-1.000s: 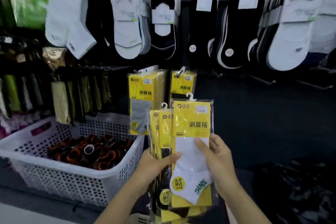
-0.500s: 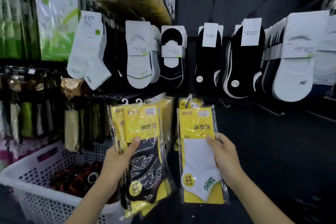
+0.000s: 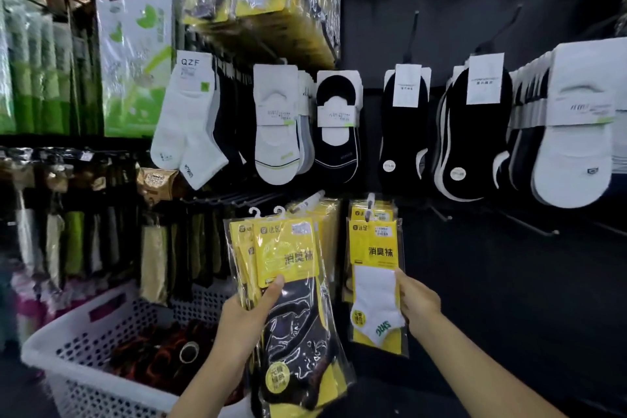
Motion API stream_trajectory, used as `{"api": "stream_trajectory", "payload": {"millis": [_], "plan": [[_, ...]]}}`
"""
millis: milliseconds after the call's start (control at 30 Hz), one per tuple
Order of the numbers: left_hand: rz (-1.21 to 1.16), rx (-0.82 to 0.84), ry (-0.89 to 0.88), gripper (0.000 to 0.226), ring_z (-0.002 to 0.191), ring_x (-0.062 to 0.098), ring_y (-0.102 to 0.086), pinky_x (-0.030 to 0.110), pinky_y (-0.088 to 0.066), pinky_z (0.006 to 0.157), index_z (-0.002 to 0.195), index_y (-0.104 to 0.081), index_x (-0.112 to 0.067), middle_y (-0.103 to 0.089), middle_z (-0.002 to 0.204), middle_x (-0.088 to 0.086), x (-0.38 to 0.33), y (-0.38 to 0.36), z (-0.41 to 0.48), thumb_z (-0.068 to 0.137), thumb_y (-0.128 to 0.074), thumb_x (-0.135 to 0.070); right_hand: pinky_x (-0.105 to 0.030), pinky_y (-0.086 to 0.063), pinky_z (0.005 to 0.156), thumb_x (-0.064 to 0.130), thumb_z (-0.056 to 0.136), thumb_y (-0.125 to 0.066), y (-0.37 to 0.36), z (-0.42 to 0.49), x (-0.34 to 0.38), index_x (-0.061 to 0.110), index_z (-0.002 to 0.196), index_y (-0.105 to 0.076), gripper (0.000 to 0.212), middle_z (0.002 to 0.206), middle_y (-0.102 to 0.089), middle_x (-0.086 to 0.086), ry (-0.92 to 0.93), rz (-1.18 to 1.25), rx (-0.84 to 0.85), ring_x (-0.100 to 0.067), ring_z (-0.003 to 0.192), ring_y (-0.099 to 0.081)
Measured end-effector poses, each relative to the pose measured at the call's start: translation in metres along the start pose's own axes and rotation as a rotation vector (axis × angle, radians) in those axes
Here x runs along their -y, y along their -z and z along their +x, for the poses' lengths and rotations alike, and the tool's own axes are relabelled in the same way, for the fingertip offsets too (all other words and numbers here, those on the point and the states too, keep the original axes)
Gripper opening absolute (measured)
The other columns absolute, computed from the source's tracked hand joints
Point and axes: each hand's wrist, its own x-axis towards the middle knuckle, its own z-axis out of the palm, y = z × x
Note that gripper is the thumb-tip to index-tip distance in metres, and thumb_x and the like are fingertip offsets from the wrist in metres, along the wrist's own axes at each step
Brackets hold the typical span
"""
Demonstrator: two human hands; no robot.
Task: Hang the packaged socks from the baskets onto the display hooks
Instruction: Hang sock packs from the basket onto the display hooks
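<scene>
My left hand (image 3: 246, 317) grips a stack of yellow sock packets (image 3: 291, 282), black socks in front, with white plastic hangers sticking up at the top. My right hand (image 3: 415, 304) pinches the right edge of a single yellow packet with white socks (image 3: 375, 268). Its top sits at a display hook (image 3: 371, 199) that carries more yellow packets; whether its hanger is on the hook is hidden. A second hook (image 3: 310, 200) with yellow packets is just behind the left-hand stack.
A white perforated basket (image 3: 73, 332) at lower left holds dark rolled items. Rows of white and black socks (image 3: 407, 132) hang above. Bare hooks (image 3: 437, 214) jut from the dark panel at right. Green-and-white packets (image 3: 135, 58) hang upper left.
The white-sock packet came off the stack and went up and right to the hook with my right hand. My left hand carried the stack to the left. The view tilted upward.
</scene>
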Motion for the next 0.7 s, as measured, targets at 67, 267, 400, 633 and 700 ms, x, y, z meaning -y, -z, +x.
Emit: {"api": "stream_trajectory", "payload": {"millis": [67, 267, 400, 633, 700], "plan": [[-0.013, 0.004, 0.002, 0.02, 0.072, -0.002, -0.056, 0.018, -0.037, 0.066, 0.069, -0.062, -0.034, -0.066, 0.072, -0.013, 0.001, -0.004, -0.002, 0.072, -0.07, -0.052, -0.035, -0.054, 0.069, 0.015, 0.085, -0.069, 0.004, 0.002, -0.002, 0.0, 0.1, -0.069, 0.021, 0.099, -0.071, -0.017, 0.023, 0.0, -0.02, -0.026, 0.078, -0.067], [-0.035, 0.049, 0.014, 0.022, 0.082, 0.008, -0.063, 0.015, -0.037, 0.066, 0.076, -0.069, -0.03, -0.067, 0.062, -0.015, 0.01, -0.019, -0.004, 0.072, -0.069, -0.052, -0.034, -0.048, 0.088, 0.021, 0.093, -0.059, 0.009, -0.038, -0.004, 0.011, 0.107, -0.062, 0.017, 0.112, -0.063, -0.008, 0.204, -0.083, 0.092, -0.019, 0.095, -0.06], [-0.029, 0.062, 0.056, 0.023, 0.077, 0.004, -0.061, 0.014, -0.037, 0.062, 0.075, -0.067, -0.029, -0.068, 0.065, -0.013, 0.013, -0.034, -0.008, 0.071, -0.071, -0.051, -0.023, -0.053, 0.073, 0.03, 0.09, -0.06, 0.0, -0.083, -0.004, 0.014, 0.101, -0.066, 0.02, 0.092, -0.068, -0.003, 0.288, -0.181, 0.377, -0.014, 0.083, -0.065], [-0.009, 0.156, 0.082, 0.041, 0.059, 0.007, -0.068, 0.01, -0.045, 0.046, 0.081, -0.067, -0.028, -0.071, 0.067, -0.006, 0.013, -0.045, -0.014, 0.061, -0.065, -0.064, -0.028, -0.057, 0.067, 0.021, 0.083, -0.07, 0.001, -0.101, -0.003, 0.006, 0.1, -0.059, 0.026, 0.092, -0.074, -0.013, 0.284, -0.176, 0.404, -0.014, 0.071, -0.068], [0.058, 0.134, 0.067, 0.044, 0.056, 0.008, -0.053, 0.011, -0.04, 0.047, 0.075, -0.063, -0.032, -0.052, 0.063, -0.003, 0.015, -0.04, -0.009, 0.062, -0.054, -0.073, -0.026, -0.055, 0.063, 0.023, 0.087, -0.066, 0.005, -0.098, -0.001, 0.009, 0.105, -0.057, 0.025, 0.086, -0.076, -0.008, 0.283, -0.153, 0.403, -0.012, 0.071, -0.068]]}}
